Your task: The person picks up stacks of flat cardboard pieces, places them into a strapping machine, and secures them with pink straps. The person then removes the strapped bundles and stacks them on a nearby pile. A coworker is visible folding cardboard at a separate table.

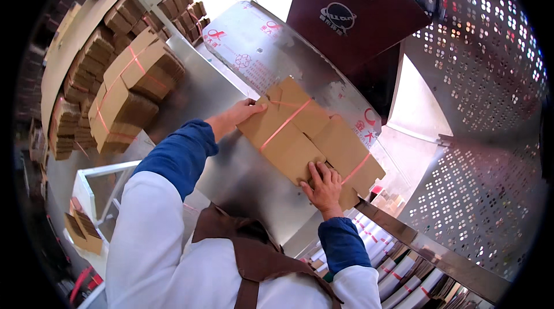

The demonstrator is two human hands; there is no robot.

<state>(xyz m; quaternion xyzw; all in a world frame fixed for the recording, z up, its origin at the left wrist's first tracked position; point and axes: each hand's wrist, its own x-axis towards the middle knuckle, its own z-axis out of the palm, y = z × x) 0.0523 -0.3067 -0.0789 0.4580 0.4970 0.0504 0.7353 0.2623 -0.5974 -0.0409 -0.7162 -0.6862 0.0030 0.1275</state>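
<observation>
A bundle of flat brown cardboard blanks (277, 150) lies aslant on the metal worktop (231, 176) in front of me. Two pink straps (287, 126) run across it, one toward each end. My left hand (235, 115) grips its left corner, thumb on top; the fingers beneath are partly hidden. On the near right part of the bundle rests my right hand (324, 188), palm down, fingers somewhat bent and apart beside a small dark gap between the flaps. Nothing shows inside this hand.
Beyond the bundle is a machine with a printed film-covered plate (248, 38) and a dark red panel (352, 15). Perforated metal guards (473, 66) stand right. Strapped cardboard stacks (124, 90) fill the left. White rolls with red bands (404, 268) lie lower right, past a metal edge (427, 245).
</observation>
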